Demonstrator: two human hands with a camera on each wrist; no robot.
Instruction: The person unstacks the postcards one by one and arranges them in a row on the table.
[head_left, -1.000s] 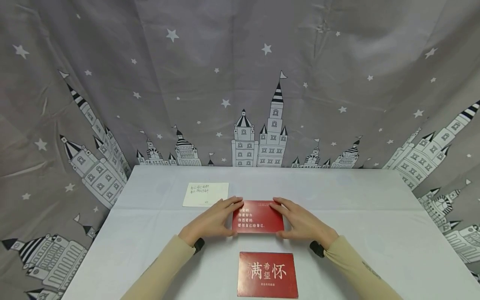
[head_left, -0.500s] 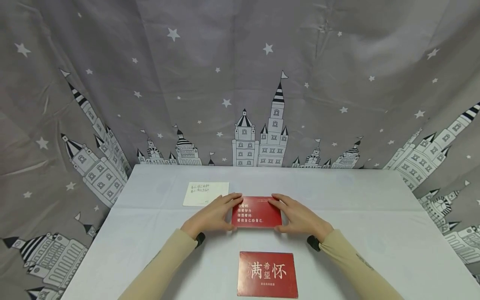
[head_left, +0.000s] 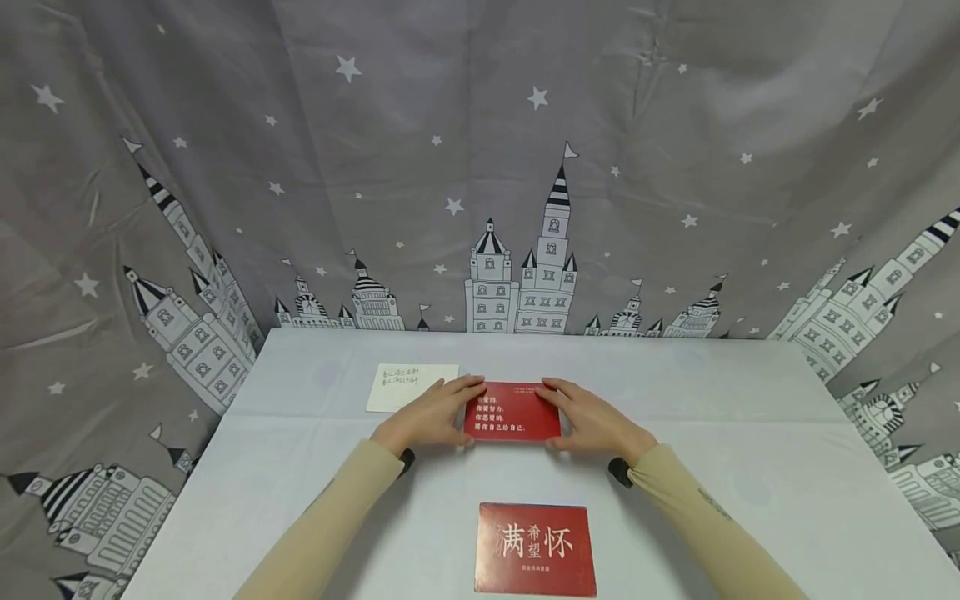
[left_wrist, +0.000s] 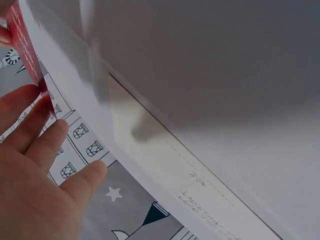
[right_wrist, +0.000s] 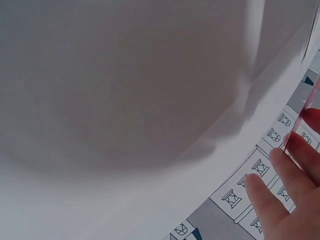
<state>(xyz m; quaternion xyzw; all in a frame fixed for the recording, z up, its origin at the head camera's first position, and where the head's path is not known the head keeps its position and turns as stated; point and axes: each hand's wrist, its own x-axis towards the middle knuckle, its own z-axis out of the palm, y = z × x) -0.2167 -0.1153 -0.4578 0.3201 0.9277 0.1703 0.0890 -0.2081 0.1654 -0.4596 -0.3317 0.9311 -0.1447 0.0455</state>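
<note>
A red card (head_left: 512,412) with white lettering is held by its two side edges in the head view, raised over the white table. My left hand (head_left: 431,417) grips its left end, fingertips at the top corner and thumb at the bottom one. At the opposite end my right hand (head_left: 594,422) grips it the same way. The left wrist view shows the red card (left_wrist: 24,42) tilted, with the other left fingers spread beside it. In the right wrist view the card (right_wrist: 311,100) appears as a thin edge at the right fingertips.
A second red card (head_left: 535,571) with large white characters lies nearer the front of the white table (head_left: 720,392). Behind my left hand lies a cream card (head_left: 386,397) with handwriting. A grey curtain (head_left: 420,100) printed with castles and stars hangs behind the table.
Both hands have moved the held red card away from me, toward the back of the table, widening its distance from the front red card. The other cards have stayed put.
</note>
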